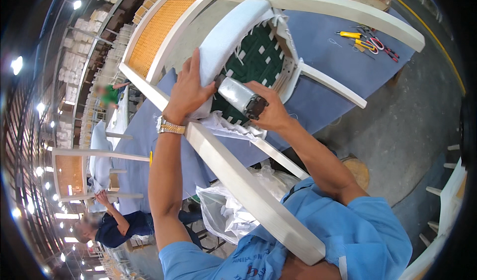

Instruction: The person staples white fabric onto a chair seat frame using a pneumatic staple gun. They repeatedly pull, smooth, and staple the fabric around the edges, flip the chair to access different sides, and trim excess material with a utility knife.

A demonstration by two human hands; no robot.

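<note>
One long blue-covered workbench point(328, 46) carries your upturned white chair point(258, 180), whose legs overhang the near edge toward your chest, with open floor to your right. Its padded seat point(226, 36) lies tipped on the bench, green webbing exposed. Your left hand point(191, 89) presses flat, fingers spread, on the pale fabric edge. Your right hand point(271, 111) is wrapped tight around a silver staple gun point(241, 97) against the seat's frame.

- Chair point(233, 171) is lying overturned on the padded workbench point(323, 46).
- Left hand point(191, 89) is resting on the seat cushion point(226, 36).
- Staple gun point(242, 97), in the right hand point(271, 112), is sitting against the seat webbing point(261, 56).
- Hand tools point(367, 42) are lying behind, to the right.
</note>
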